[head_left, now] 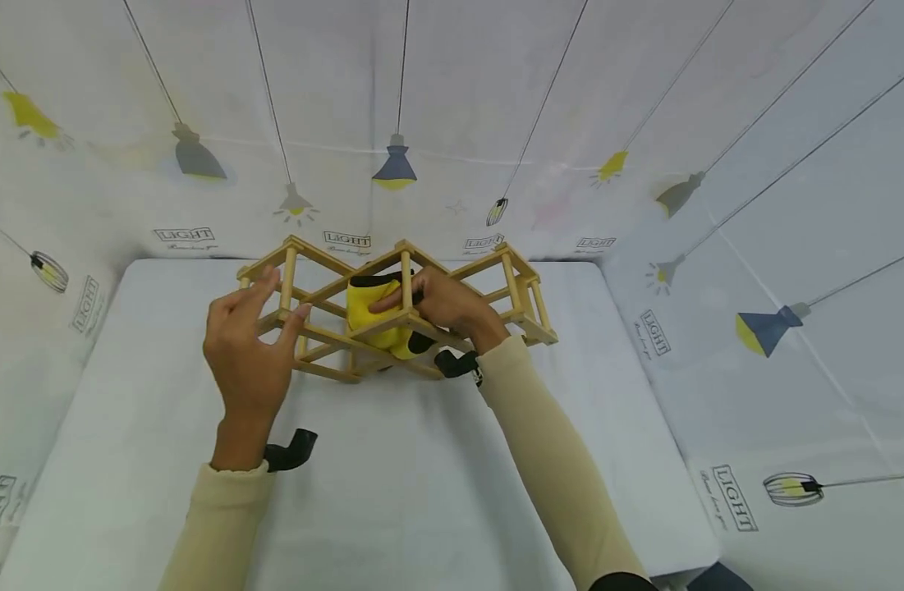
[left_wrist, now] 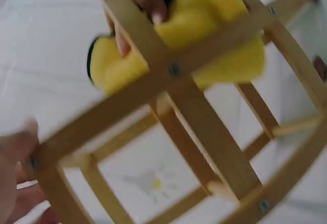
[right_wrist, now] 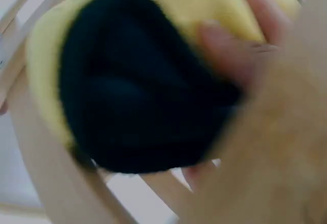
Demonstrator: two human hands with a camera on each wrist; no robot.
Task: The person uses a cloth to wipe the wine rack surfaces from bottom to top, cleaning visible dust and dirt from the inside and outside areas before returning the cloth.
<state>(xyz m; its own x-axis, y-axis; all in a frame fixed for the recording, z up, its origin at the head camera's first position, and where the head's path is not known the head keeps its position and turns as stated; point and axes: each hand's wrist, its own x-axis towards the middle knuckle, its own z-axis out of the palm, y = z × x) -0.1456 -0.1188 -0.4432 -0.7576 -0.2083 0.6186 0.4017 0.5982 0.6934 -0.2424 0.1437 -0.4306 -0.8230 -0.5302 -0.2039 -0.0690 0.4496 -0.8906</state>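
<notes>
A folding wooden rack (head_left: 324, 332) of crossed slats and dowels stands on the white table, stretched out sideways. My left hand (head_left: 248, 349) holds its left end between thumb and fingers; the left wrist view shows the fingers (left_wrist: 20, 147) at a slat corner. A yellow cloth with black edging (head_left: 370, 308) lies bunched against the slats in the rack's middle. My right hand (head_left: 452, 300) grips this cloth, its fingers reaching in among the slats. In the right wrist view a dark part of the cloth (right_wrist: 138, 91) fills the middle, and the image is blurred.
The white table (head_left: 392, 492) has rounded corners and stretches in front of the rack. White walls (head_left: 452, 107) printed with hanging lamps rise behind and beside it. Black camera mounts (head_left: 292, 450) stick out from both wrists.
</notes>
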